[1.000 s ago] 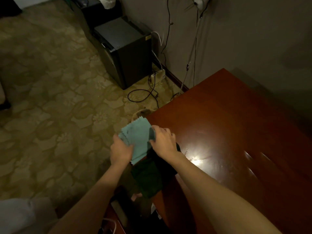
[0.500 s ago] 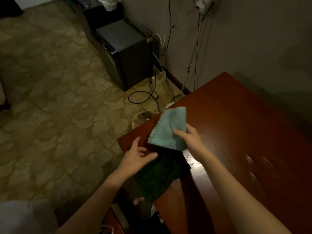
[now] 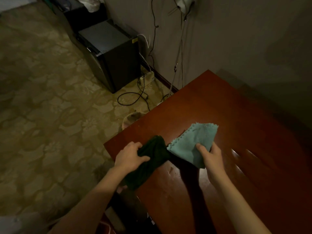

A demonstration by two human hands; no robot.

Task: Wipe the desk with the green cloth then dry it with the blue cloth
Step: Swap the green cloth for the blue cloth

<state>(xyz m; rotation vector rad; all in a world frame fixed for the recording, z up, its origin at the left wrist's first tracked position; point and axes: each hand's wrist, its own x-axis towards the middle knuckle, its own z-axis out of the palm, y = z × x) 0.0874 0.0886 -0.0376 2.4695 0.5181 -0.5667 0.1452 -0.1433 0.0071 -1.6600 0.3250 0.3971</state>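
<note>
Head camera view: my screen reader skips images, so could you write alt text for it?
A person's left hand grips a dark green cloth at the corner of a reddish wooden desk while the right hand holds a light blue cloth above it.

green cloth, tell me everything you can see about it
The green cloth is dark green, soft-looking fabric, bunched and rumpled rather than flat. It lies at the desk's near left corner, its lower part draping over the edge. The left hand grips its upper end, fingers curled over it. The blue cloth's corner overlaps or touches its right side.
</note>
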